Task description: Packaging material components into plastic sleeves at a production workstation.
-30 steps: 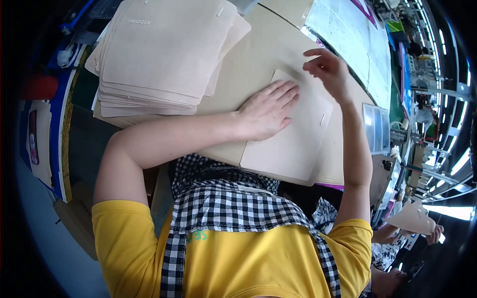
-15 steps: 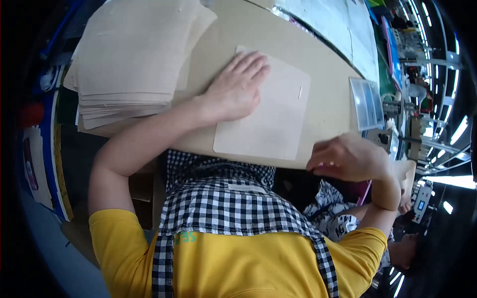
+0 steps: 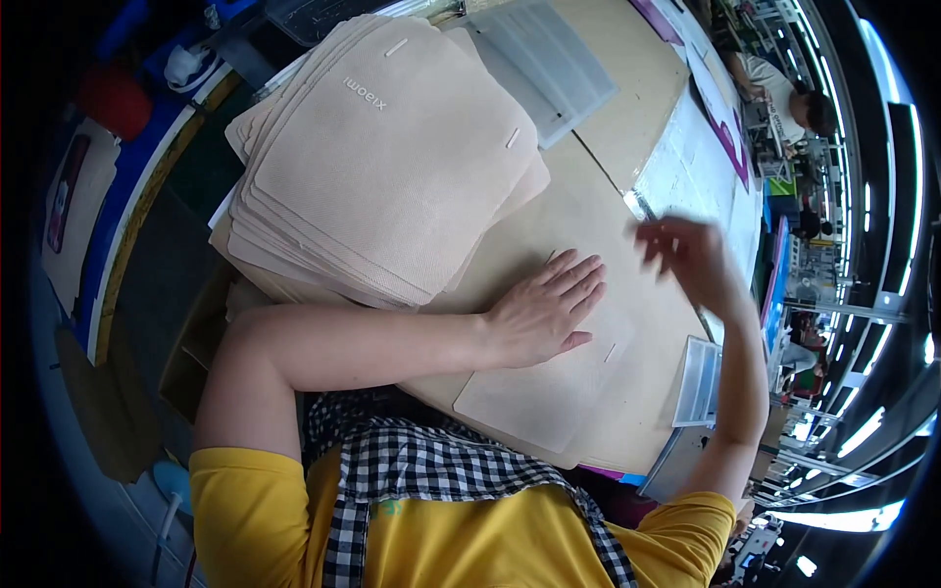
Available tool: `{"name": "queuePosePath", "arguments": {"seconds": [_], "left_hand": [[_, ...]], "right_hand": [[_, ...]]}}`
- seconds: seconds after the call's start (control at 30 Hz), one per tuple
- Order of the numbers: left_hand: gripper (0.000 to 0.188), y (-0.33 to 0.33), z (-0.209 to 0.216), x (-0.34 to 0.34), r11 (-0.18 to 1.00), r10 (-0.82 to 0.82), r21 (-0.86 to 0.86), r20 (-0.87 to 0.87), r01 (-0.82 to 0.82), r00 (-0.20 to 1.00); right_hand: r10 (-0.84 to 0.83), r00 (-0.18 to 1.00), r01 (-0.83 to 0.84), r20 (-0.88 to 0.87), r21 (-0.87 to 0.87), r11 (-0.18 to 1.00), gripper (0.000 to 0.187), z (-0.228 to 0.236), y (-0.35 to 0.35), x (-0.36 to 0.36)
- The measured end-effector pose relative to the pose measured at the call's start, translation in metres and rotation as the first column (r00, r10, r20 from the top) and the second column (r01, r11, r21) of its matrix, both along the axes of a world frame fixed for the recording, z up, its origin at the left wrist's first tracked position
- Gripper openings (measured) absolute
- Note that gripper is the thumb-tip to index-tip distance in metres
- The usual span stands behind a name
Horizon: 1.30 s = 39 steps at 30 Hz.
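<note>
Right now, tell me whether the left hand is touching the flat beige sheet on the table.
Touching. The head view shows the left hand lying palm-down, fingers spread, on the flat beige sheet, with no gap showing under it.

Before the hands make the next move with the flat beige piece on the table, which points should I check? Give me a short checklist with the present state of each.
1. Left hand flat on the single beige piece: ok.
2. Piece lies flat on the table, no corner lifted: ok, as far as it shows.
3. Right hand is free: ok, raised above the table and blurred; nothing seen in it.
4. Stack of beige pieces clear of the single piece: ok, it lies apart, further back.
5. Small clear tray by the piece's right edge, not under it: cannot tell.
</note>
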<state>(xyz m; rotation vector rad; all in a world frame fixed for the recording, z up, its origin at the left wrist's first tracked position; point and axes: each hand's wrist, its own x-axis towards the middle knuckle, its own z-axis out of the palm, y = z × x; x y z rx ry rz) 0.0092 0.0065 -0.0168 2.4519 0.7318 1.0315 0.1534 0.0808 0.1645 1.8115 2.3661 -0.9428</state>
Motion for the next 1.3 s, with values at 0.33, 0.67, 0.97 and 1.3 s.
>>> {"name": "queuePosePath", "arguments": {"seconds": [0.33,0.67,0.97,1.3], "left_hand": [[0.054,0.008,-0.002,0.006,0.998,-0.061,0.029,0.097,0.058,0.993],[0.039,0.017,0.016,0.001,0.991,0.108,0.039,0.352,-0.130,0.930],[0.022,0.072,0.102,-0.011,0.470,0.336,-0.726,0.674,0.503,0.658],[0.028,-0.014,0.090,-0.011,0.484,0.243,-0.732,0.639,0.480,0.729]], "right_hand": [[-0.218,0.939,0.186,0.267,0.142,0.972,0.080,-0.101,0.260,0.026],[-0.182,0.801,0.467,-0.570,0.406,0.786,0.026,0.047,0.131,0.107],[-0.171,0.961,-0.169,0.216,0.952,0.255,0.013,0.024,-0.155,0.057],[-0.384,0.790,0.598,-0.478,0.738,0.313,0.043,-0.058,-0.249,0.064]]}}
